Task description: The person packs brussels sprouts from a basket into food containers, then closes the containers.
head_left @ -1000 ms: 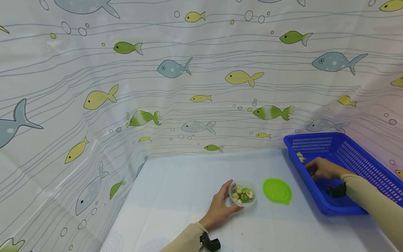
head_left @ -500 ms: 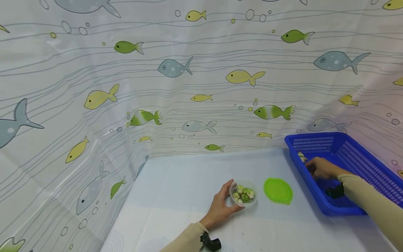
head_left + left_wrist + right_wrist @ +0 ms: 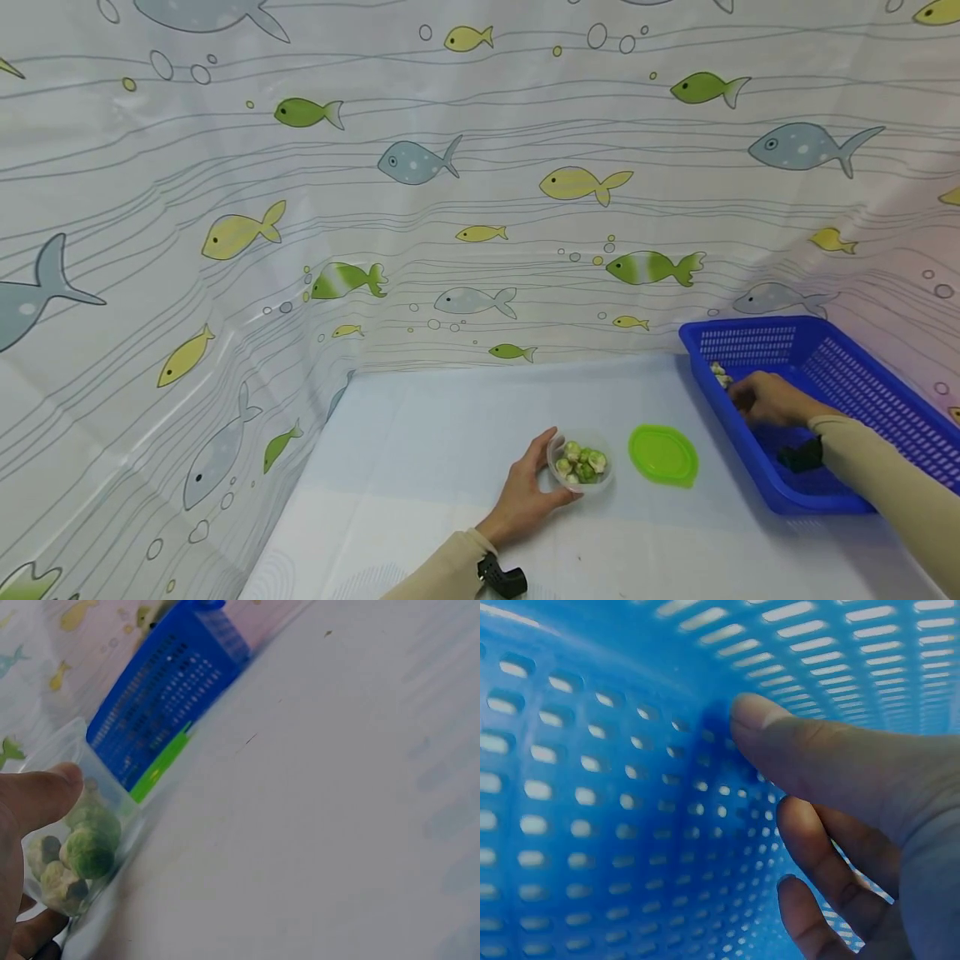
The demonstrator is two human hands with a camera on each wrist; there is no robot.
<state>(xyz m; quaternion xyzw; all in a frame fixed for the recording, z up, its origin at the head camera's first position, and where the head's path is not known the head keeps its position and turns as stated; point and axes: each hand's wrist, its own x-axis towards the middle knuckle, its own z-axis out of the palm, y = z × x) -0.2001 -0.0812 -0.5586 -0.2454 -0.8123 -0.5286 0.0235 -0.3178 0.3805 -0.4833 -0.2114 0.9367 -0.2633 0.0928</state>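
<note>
A small clear plastic tub point(image 3: 579, 485) with several Brussels sprouts point(image 3: 583, 463) in it stands on the table. My left hand point(image 3: 525, 498) grips the tub's side between thumb and fingers. In the left wrist view the thumb lies against the clear wall, with sprouts point(image 3: 90, 851) showing through. My right hand point(image 3: 772, 402) is inside the blue basket point(image 3: 757, 479), near its left wall. The right wrist view shows its thumb stretched out and the other fingers point(image 3: 810, 915) loosely bent, with nothing visible between them. The index finger is mostly hidden behind the thumb.
A bright green lid point(image 3: 663, 455) lies flat between tub and basket. Small pale pieces point(image 3: 721, 375) sit inside the basket by its left wall, just beyond the right hand. A white sheet printed with fish point(image 3: 570, 183) hangs behind the table point(image 3: 420, 433).
My right hand shifts only slightly within the basket. The left hand and tub keep their place, and the whole view has drifted a little.
</note>
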